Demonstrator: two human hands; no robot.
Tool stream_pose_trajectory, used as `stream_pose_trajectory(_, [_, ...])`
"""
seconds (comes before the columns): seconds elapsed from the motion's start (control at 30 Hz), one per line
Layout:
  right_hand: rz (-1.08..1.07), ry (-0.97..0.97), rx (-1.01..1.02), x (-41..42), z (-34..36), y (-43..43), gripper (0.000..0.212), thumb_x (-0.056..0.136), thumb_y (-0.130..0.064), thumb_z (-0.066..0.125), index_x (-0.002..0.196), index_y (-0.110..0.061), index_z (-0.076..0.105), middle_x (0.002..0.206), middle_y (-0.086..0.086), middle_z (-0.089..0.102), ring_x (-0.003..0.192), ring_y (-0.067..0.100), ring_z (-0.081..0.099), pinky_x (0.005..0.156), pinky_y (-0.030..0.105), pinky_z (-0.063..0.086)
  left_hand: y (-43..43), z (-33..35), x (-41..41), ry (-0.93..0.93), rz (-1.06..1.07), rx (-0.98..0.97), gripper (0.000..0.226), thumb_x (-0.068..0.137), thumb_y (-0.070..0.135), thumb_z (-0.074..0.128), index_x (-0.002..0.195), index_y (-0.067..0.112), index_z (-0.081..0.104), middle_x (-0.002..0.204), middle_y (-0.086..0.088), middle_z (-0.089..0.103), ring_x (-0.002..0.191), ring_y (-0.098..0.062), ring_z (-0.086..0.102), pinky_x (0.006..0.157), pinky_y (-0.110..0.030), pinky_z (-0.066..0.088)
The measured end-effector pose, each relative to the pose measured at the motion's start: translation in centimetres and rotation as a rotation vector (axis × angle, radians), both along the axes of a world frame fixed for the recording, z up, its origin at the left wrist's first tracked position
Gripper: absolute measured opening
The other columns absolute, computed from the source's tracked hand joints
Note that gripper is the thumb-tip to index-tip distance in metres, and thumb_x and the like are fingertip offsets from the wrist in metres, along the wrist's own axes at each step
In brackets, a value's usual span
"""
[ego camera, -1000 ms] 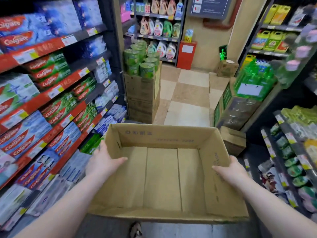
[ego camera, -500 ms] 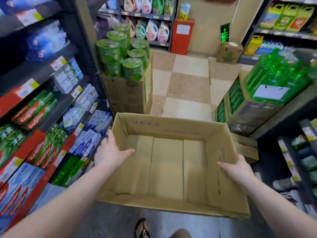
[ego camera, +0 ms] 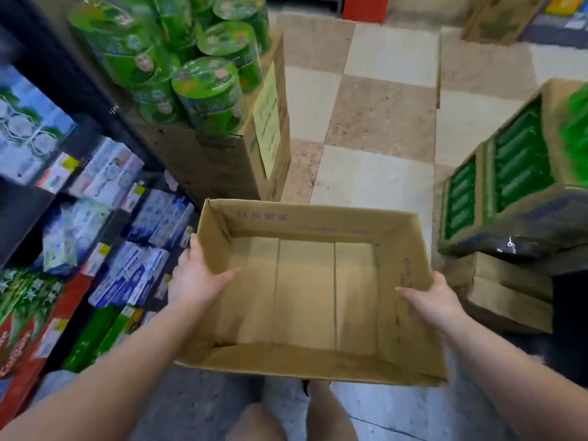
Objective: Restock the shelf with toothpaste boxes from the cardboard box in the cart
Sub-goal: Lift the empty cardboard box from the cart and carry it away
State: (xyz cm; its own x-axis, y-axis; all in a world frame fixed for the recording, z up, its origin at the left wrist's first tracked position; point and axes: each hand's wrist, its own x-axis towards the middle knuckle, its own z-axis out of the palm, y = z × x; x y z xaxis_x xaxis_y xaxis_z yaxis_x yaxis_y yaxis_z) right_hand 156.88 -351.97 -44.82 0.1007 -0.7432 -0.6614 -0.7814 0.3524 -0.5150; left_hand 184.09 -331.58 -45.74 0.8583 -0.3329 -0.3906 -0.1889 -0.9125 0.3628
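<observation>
An open brown cardboard box [ego camera: 305, 294] hangs in front of me above the floor, and its inside is bare. My left hand [ego camera: 197, 275] grips its left wall, thumb inside. My right hand [ego camera: 429, 300] grips its right wall the same way. The shelf [ego camera: 73, 198] runs along the left, filled with blue-white, green and red toothpaste boxes [ego camera: 152, 224]. No cart is in view.
A tall carton topped with green wrapped rolls [ego camera: 203, 93] stands ahead on the left. Cartons with green packs [ego camera: 509, 173] and flat cartons beneath stand on the right. Tiled floor [ego camera: 375, 122] lies between them. My legs show below the box.
My view has tilted down and moved forward along the aisle. The box stays held in both hands and is nearer the stacked carton; the upper shelves have left the view.
</observation>
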Motion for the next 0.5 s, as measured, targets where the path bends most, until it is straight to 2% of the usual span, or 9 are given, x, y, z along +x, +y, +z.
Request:
stream_pose_trajectory(0.17, [0.025, 0.012, 0.043, 5.0, -8.0, -5.4, 0.058, 0.082, -0.02, 0.065, 0.131, -0.011, 0.036, 0.126, 0.017, 0.055, 0.113, 0.036, 0.053, 0.087, 0.037, 0.043, -3.9, -8.0, 3.7, 0.057, 0.024, 0.024, 0.103, 0.075, 0.044, 0.07, 0.148, 0.023, 0.0, 0.153, -0.016, 0.022, 0.137, -0.035, 0.031, 0.111, -0.05, 0.031])
stream_pose_trajectory(0.27, [0.011, 0.007, 0.067, 7.4, -13.7, -7.6, 0.056, 0.082, -0.017, 0.065, 0.131, -0.013, 0.038, 0.126, 0.015, 0.055, 0.113, 0.037, 0.053, 0.093, 0.041, 0.044, -5.3, -14.2, 5.8, 0.119, 0.06, 0.037, 0.103, 0.075, 0.044, 0.069, 0.147, 0.028, -0.003, 0.153, -0.015, 0.02, 0.138, -0.035, 0.029, 0.112, -0.05, 0.029])
stream_pose_trajectory(0.43, [-0.069, 0.045, 0.111, 9.9, -24.7, -9.1, 0.057, 0.081, -0.011, 0.064, 0.133, -0.013, 0.038, 0.124, 0.016, 0.055, 0.109, 0.036, 0.054, 0.085, 0.041, 0.044, -7.7, -24.1, 8.6, 0.134, 0.001, 0.093, 0.104, 0.075, 0.042, 0.07, 0.148, 0.02, -0.002, 0.152, -0.018, 0.022, 0.136, -0.037, 0.03, 0.109, -0.047, 0.031])
stream_pose_trajectory(0.5, [-0.093, 0.052, 0.144, 10.4, -29.1, -9.1, 0.057, 0.081, -0.01, 0.064, 0.132, -0.011, 0.038, 0.12, 0.016, 0.056, 0.1, 0.035, 0.055, 0.083, 0.042, 0.045, -8.4, -28.1, 9.5, 0.159, -0.012, 0.097, 0.105, 0.075, 0.04, 0.071, 0.148, 0.022, -0.003, 0.152, -0.016, 0.022, 0.136, -0.037, 0.031, 0.108, -0.048, 0.031])
